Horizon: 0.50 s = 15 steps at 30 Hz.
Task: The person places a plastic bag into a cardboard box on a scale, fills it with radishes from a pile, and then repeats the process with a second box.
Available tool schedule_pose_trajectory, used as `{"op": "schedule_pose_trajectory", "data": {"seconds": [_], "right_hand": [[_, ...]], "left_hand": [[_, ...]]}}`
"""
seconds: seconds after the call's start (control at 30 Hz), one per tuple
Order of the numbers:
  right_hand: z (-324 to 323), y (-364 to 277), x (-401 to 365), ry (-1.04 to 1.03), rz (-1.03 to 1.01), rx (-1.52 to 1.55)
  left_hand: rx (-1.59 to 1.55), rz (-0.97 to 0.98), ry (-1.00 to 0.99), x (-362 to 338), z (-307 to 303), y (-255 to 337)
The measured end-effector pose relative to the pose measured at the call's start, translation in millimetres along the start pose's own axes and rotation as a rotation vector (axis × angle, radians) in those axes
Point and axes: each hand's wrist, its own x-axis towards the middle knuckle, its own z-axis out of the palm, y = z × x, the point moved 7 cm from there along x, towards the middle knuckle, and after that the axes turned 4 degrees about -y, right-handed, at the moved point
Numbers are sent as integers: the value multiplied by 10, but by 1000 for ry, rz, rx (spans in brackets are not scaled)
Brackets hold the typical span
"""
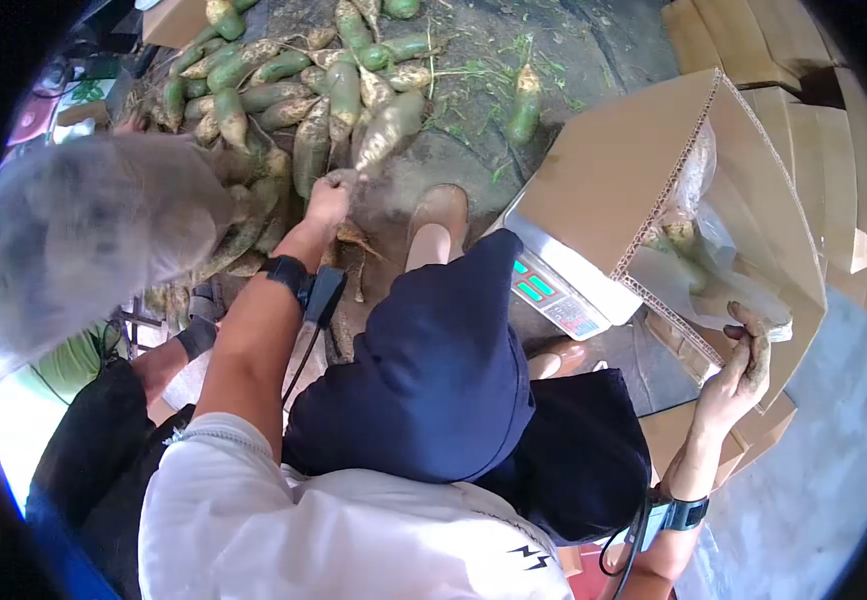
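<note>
My left hand [329, 197] is closed at the narrow tip of a green and white radish [391, 130], which is slightly blurred, at the edge of a radish pile [243, 75] on the ground. On the right, my right hand [738, 372] pinches the edge of a clear plastic bag [768, 318] at the opening of a cardboard box [598, 160]. Inside the bag, part of a radish [685, 250] shows through the film. The box rests on a scale [563, 300] with a lit green display.
A single radish [526, 105] lies apart among leaf scraps. Flattened cardboard [833, 160] is stacked at the right. Another person's blurred sleeve [103, 235] reaches in from the left, and another person's forearm [163, 365] is below it. My shoe [440, 210] stands near the pile.
</note>
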Motion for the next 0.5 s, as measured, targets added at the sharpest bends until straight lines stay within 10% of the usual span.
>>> {"op": "schedule_pose_trajectory", "data": {"seconds": [0.3,0.43,0.5], "right_hand": [[12,34,36,11,9,-2],[19,32,33,32,-9,8],[21,37,37,40,-19,4]], "left_hand": [[200,1,338,724,-11,-1108],[219,388,683,128,-167,-559],[305,236,748,22,-416,-566]]}}
